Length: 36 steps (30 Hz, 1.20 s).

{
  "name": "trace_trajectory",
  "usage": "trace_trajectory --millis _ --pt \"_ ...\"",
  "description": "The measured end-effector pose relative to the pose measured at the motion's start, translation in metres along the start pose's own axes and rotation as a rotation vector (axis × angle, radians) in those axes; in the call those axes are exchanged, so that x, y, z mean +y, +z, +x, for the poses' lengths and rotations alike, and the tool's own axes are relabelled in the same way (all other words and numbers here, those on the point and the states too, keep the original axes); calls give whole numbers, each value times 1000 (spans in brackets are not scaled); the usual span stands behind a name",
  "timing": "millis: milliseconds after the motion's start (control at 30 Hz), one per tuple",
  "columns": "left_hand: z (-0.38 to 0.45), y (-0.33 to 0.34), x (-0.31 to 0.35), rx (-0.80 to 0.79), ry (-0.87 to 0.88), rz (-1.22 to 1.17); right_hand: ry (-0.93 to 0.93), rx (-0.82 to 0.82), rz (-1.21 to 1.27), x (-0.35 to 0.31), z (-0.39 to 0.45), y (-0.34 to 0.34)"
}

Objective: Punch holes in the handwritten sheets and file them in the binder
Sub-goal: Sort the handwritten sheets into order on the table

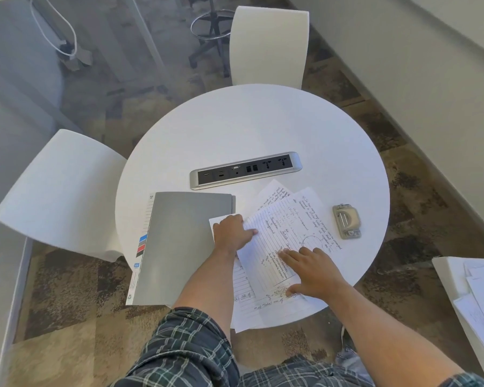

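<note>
Handwritten sheets point(280, 236): lying fanned, long axis running away from the person. Left hand point(231, 233) pinching their left edge; right hand point(313, 270) pressing flat, fingers spread. Hole punch point(346, 221) sitting nearer the right hand; binder point(185, 247) lying closed to the left.

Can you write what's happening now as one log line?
stage: gathering sheets | left hand: grips sheets | right hand: presses sheets | binder: closed | punch: untouched

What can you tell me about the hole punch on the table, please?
The hole punch is a small, flat, beige-grey tool that looks like metal, with a rounded top plate, a shiny bar across its middle and a clip at each end. It lies flat on the white round table, near the right edge, beyond the fanned handwritten sheets and apart from them. Neither hand touches it.
</note>
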State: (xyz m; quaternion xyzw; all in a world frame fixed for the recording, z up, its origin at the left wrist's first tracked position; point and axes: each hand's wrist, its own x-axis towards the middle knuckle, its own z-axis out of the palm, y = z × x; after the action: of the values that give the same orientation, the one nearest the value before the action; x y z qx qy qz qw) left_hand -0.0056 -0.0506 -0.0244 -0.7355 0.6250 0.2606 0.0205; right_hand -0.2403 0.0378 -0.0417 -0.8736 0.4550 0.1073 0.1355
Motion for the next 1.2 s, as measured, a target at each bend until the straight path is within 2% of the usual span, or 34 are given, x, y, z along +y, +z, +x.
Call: trace_trajectory --millis 100,200,267,333,400,467,533,600,633,700,767,900,1000,1100,1200 --pt "-3 -11 -2 -40 28 -253 -18 51 19 3 -6 3" --pt "-10 -26 -11 -5 8 -482 37 137 84 3 -12 4" --pt "-20 -32 -23 28 -36 -628 201 261 229 1 -13 -1" --pt "-36 -32 -36 30 -107 -783 459 328 499 -3 -12 -15" --pt "-49 -26 -53 35 -201 -961 665 284 742 -6 -8 -30" --pt "-61 -18 -69 54 -278 -1117 756 276 835 -11 -2 -38" --pt "-74 -11 -77 20 -345 -1254 787 274 941 -19 5 -43" --pt "-85 -8 -82 -58 -351 -1314 771 302 1232 -24 15 -42" --pt "-90 -8 -84 -114 -339 -1306 745 317 1360 -25 19 -42" --pt "-98 -10 -83 -229 -309 -1224 673 320 1444 -24 23 -46" --pt "-102 -11 -81 -261 -318 -1196 590 257 1449 -24 25 -50" --pt "-107 -14 -73 -173 -358 -1131 437 38 1348 -26 25 -53" --pt "-112 -12 -73 -100 -328 -993 440 63 1138 -33 27 -46" --pt "-117 -11 -79 35 -367 -980 528 159 729 -39 21 -41" --pt "-123 -11 -85 169 -438 -884 429 26 154 -38 12 -32"
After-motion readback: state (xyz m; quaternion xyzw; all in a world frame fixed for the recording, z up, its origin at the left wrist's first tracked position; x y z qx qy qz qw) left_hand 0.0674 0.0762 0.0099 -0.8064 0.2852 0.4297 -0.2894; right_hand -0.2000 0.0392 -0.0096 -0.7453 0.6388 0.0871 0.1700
